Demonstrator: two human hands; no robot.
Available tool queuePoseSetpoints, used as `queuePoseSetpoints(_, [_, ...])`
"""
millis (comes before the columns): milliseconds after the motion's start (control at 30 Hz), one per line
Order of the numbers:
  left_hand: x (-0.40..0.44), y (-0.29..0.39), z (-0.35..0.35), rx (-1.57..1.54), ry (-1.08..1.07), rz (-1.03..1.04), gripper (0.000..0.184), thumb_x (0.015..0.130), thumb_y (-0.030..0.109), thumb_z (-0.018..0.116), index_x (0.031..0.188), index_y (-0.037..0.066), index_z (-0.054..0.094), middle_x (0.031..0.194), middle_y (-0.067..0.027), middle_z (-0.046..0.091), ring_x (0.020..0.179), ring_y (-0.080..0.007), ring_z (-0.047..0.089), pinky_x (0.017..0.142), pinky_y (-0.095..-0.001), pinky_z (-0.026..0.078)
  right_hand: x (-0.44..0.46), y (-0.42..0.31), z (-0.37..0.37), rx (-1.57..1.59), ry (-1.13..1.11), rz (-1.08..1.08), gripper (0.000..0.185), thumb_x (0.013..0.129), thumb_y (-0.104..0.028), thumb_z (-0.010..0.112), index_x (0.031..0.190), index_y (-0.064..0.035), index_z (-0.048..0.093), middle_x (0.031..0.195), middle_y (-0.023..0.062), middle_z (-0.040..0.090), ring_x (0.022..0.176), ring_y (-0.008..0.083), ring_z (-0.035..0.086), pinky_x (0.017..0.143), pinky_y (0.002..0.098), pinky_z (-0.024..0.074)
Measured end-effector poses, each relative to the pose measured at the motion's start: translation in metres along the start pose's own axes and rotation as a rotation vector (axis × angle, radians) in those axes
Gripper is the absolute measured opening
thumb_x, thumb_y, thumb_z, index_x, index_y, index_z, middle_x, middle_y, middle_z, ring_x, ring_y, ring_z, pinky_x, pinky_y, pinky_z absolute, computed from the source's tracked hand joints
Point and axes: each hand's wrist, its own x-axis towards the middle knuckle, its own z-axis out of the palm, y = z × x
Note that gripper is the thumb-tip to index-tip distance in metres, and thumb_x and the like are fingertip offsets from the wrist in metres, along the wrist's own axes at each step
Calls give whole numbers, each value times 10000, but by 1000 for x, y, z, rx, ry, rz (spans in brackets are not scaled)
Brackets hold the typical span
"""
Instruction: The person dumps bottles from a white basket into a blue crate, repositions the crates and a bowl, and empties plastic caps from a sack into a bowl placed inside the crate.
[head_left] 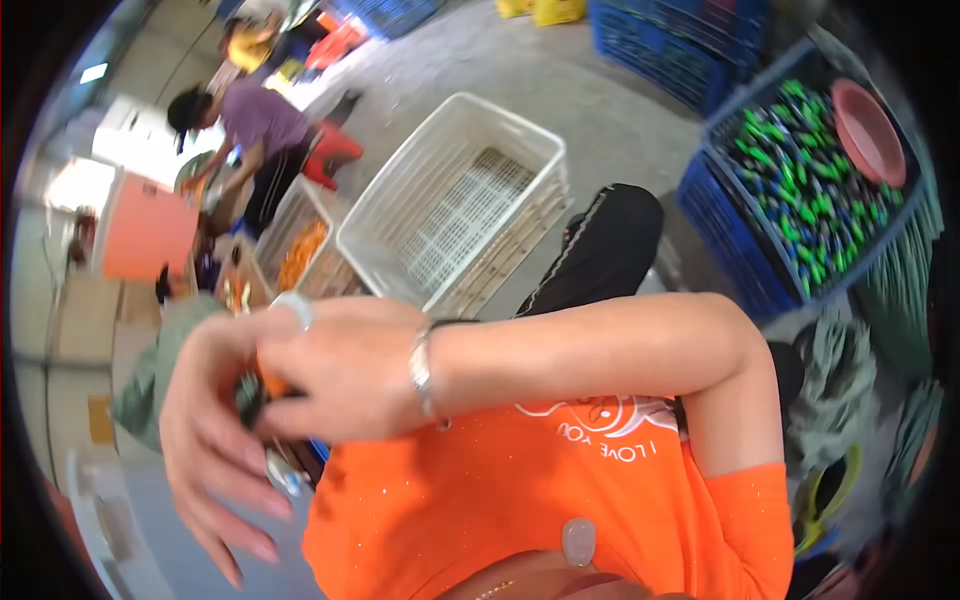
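My left hand (215, 430) hangs at the left, its fingers spread and pointing down, holding nothing I can see. A pale bangle (293, 308) circles its wrist. My right arm crosses in front of my orange shirt (480, 500), with a silver bracelet (421, 372) on the wrist. My right hand (345, 375) overlaps my left hand near its wrist. The right fingertips are blurred and partly hidden, so I cannot make out whether they grip anything. Small orange and dark green patches show between the two hands.
A white plastic crate (455, 200) stands ahead. At the right, a blue crate (745, 235) holds many green and dark small items and a pink basin (868, 132). A person in a purple shirt (262, 118) bends over beside a bin of orange pieces (303, 253).
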Motion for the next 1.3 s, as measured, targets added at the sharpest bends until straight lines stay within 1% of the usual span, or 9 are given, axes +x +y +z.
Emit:
queuePoseSetpoints(267, [25, -104, 20, -427, -99, 184, 313, 900, 115, 389, 1173, 86, 538, 1109, -75, 566, 1034, -249, 546, 936, -412, 411, -19, -49, 59, 116, -227, -426, 408, 740, -398, 597, 929, -43, 669, 955, 161, 648, 896, 288, 613, 755, 380, 471])
queuePoseSetpoints(467, [60, -103, -1, -464, -251, -13, 327, 902, 114, 357, 1189, 81, 509, 1160, -87, 543, 1091, -243, 517, 967, -418, 386, -27, -85, 73, 189, -59, -758, 56, 794, -101, 597, 758, -65, 620, 741, 87, 618, 598, 215, 601, 532, 333, 480])
queuePoseSetpoints(567, [87, -101, -24, -389, -425, -177, 334, 903, 113, 341, 1197, 79, 495, 1186, -93, 531, 1120, -239, 502, 983, -421, 374, -48, -95, 39, -59, -382, -331, 400, 754, -383, 580, 907, -25, 671, 911, 169, 651, 877, 300, 616, 722, 396, 466])
queuePoseSetpoints(733, [67, -99, -71, -203, -517, -286, 345, 906, 112, 314, 1211, 75, 471, 1229, -104, 512, 1168, -234, 478, 1008, -426, 354, -61, -110, 44, -6, -291, -268, 385, 776, -353, 546, 858, 1, 673, 857, 189, 648, 848, 322, 619, 706, 404, 458])
queuePoseSetpoints(800, [-46, -61, -81, -222, 396, -877, 438, 872, 270, 438, 1259, 67, 419, 1202, -138, 519, 1113, -264, 510, 956, -420, 390, -65, -112, 42, -24, -262, -276, 380, 779, -343, 539, 844, 7, 672, 848, 192, 646, 839, 325, 618, 707, 404, 460])
queuePoseSetpoints(900, [-154, -69, -43, -139, 1003, -1574, 521, 807, 358, 619, 1227, 80, 486, 1159, -173, 534, 995, -269, 537, 899, -414, 399, -72, -111, 32, -75, -211, -290, 372, 783, -327, 530, 823, 16, 671, 833, 198, 644, 826, 330, 618, 707, 405, 462])
queuePoseSetpoints(1067, [-262, -54, 34, -304, 812, -2207, 320, 918, 146, 494, 1217, 34, 480, 1026, -147, 610, 916, -206, 611, 831, -305, 483, -98, -93, -6, -324, -85, -104, 342, 783, -268, 515, 832, 43, 650, 782, 215, 632, 770, 340, 611, 708, 417, 464])
queuePoseSetpoints(1233, [-299, -58, 85, -289, 727, -2242, 258, 900, 131, 531, 1132, 18, 534, 998, -122, 619, 893, -181, 614, 777, -288, 493, -112, -55, -15, -83, -45, -245, 277, 774, -229, 551, 802, 37, 621, 807, 202, 613, 773, 326, 589, 713, 420, 461])
queuePoseSetpoints(1300, [-318, -62, 100, -34, 91, -2175, 254, 882, 140, 556, 1101, 13, 543, 956, -98, 622, 871, -151, 615, 753, -278, 496, -118, -48, -16, -295, 199, -392, 249, 781, -224, 580, 880, 1, 618, 899, 157, 604, 834, 319, 578, 734, 417, 460])
